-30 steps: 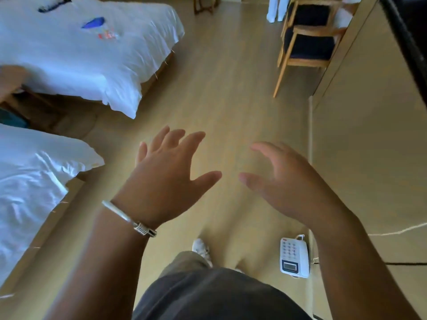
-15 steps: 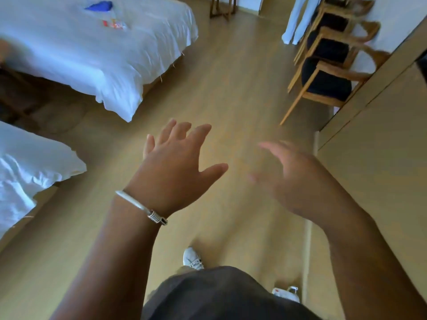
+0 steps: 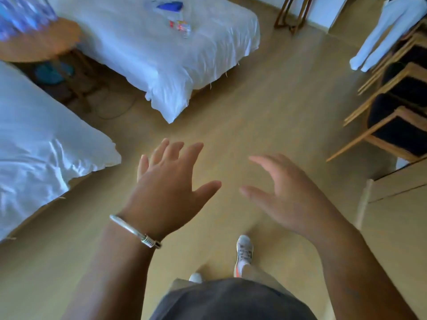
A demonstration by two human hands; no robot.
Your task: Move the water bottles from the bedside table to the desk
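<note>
Head view: left hand (image 3: 166, 192) and right hand (image 3: 288, 195) empty, fingers spread; no legible writing.

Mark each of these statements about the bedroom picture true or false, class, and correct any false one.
1. Both hands are empty. True: the left hand and the right hand hold nothing, fingers spread over the floor.
2. The bracelet is on the right wrist. False: the bracelet is on the left wrist.
3. A round wooden bedside table stands between the two beds. True: the bedside table sits at upper left, between the beds.
4. The wooden chairs are on the left of the picture. False: the chairs are on the right.
5. The person is barefoot. False: a shoe is visible.
</note>
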